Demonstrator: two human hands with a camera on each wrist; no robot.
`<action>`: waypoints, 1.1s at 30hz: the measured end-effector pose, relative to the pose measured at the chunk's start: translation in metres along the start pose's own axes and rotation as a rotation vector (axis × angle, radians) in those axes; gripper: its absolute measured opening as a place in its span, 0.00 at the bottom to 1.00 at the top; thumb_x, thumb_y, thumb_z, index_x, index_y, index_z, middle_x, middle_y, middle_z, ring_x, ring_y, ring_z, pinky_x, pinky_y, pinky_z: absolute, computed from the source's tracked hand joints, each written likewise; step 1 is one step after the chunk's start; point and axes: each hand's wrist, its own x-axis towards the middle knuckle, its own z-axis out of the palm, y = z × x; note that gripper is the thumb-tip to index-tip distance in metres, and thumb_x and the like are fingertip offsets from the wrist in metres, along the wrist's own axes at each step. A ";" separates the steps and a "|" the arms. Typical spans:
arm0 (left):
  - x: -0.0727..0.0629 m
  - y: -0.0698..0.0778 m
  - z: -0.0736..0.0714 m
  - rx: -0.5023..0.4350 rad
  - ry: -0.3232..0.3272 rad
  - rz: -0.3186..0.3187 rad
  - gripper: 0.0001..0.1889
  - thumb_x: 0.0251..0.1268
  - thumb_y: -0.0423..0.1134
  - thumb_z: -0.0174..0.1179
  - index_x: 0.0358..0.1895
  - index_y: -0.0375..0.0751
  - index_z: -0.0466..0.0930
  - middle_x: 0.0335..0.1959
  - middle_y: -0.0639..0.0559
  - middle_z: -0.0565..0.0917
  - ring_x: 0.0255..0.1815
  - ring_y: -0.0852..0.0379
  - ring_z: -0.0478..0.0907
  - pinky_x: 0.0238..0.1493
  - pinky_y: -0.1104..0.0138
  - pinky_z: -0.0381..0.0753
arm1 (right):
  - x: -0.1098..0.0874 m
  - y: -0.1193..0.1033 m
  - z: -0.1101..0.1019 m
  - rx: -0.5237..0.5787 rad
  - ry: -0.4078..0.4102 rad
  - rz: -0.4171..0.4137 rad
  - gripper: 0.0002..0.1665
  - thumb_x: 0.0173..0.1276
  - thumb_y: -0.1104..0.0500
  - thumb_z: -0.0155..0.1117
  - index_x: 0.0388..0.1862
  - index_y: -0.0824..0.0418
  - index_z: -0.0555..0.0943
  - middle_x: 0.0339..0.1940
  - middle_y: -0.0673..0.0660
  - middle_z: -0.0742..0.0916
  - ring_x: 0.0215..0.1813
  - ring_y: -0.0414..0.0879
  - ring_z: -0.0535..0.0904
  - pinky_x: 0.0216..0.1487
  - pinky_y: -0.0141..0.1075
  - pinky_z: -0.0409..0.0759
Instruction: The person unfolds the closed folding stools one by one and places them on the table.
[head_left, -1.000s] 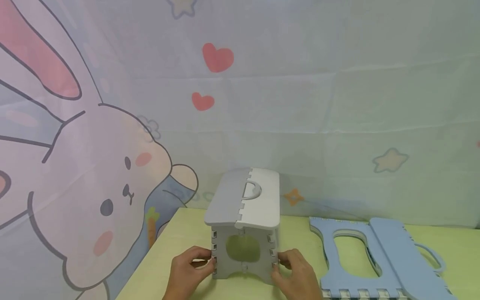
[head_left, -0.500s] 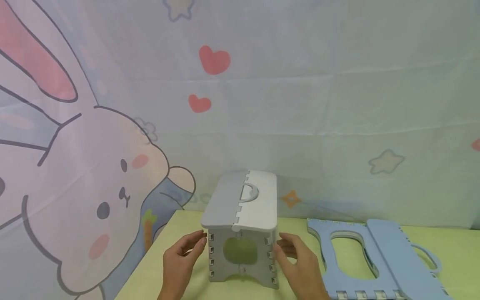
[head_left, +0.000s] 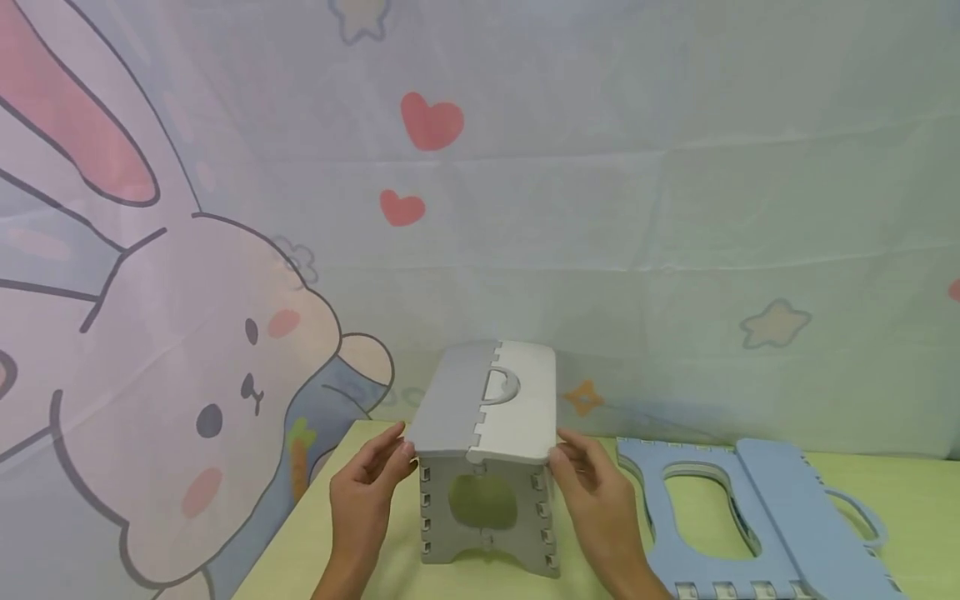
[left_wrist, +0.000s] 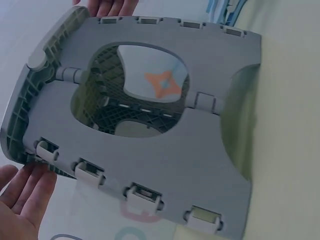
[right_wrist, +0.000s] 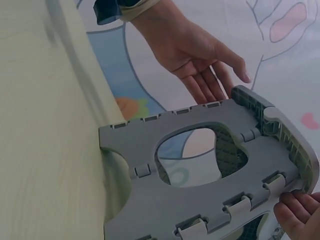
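A grey-and-white folding step stool (head_left: 517,408) stands unfolded on its legs, its seat nearly flat with a curved handle at the middle seam. My left hand (head_left: 365,487) is at the seat's left front corner; in the left wrist view, its extended fingers (left_wrist: 37,192) reach under the seat edge. Opposite it, my right hand (head_left: 600,492) has its thumb at the right front corner. The right wrist view shows my right fingertips (right_wrist: 295,205) just below the seat rim. The stool's grey end panel (left_wrist: 150,155) has an oval hole and hinge clips along its sides.
A blue folding stool (head_left: 780,517) lies folded flat on the pale yellow-green table (head_left: 592,450) to the right, its handle pointing right. Behind the table hangs a cloth backdrop (head_left: 600,208) printed with a rabbit, hearts and stars.
Both hands have let go of the stool's lower leg edges and moved up its sides to the seat's front corners. The stool still stands in the same spot.
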 end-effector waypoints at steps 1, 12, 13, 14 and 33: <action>0.001 0.001 0.001 0.009 0.004 0.006 0.18 0.73 0.32 0.70 0.62 0.30 0.85 0.50 0.41 0.90 0.47 0.57 0.90 0.52 0.63 0.89 | 0.000 -0.001 0.001 -0.003 0.006 0.005 0.22 0.81 0.51 0.67 0.68 0.58 0.83 0.51 0.53 0.89 0.55 0.45 0.86 0.60 0.34 0.84; 0.007 0.006 0.005 0.018 0.023 -0.001 0.15 0.68 0.31 0.74 0.56 0.31 0.90 0.48 0.41 0.91 0.42 0.57 0.91 0.48 0.64 0.91 | 0.004 -0.008 0.005 -0.013 0.029 0.075 0.28 0.74 0.47 0.74 0.66 0.59 0.84 0.53 0.55 0.88 0.55 0.46 0.85 0.60 0.30 0.83; 0.007 0.007 0.005 0.016 0.025 -0.003 0.15 0.68 0.31 0.74 0.56 0.31 0.90 0.48 0.40 0.91 0.42 0.57 0.91 0.48 0.64 0.91 | 0.004 -0.008 0.005 -0.007 0.029 0.073 0.28 0.74 0.47 0.74 0.66 0.59 0.84 0.53 0.55 0.88 0.55 0.46 0.85 0.60 0.30 0.83; 0.006 0.007 0.006 0.017 0.027 -0.005 0.15 0.68 0.31 0.74 0.55 0.31 0.90 0.48 0.40 0.91 0.41 0.57 0.91 0.48 0.64 0.91 | 0.004 -0.008 0.005 -0.002 0.030 0.071 0.27 0.74 0.48 0.75 0.66 0.59 0.84 0.53 0.55 0.87 0.55 0.46 0.85 0.59 0.29 0.83; 0.009 0.011 0.002 0.154 0.033 0.034 0.14 0.66 0.34 0.76 0.53 0.38 0.92 0.43 0.43 0.92 0.38 0.60 0.89 0.45 0.71 0.89 | 0.006 -0.010 0.002 0.045 0.024 0.013 0.26 0.71 0.54 0.78 0.63 0.64 0.85 0.50 0.57 0.88 0.51 0.45 0.86 0.58 0.29 0.84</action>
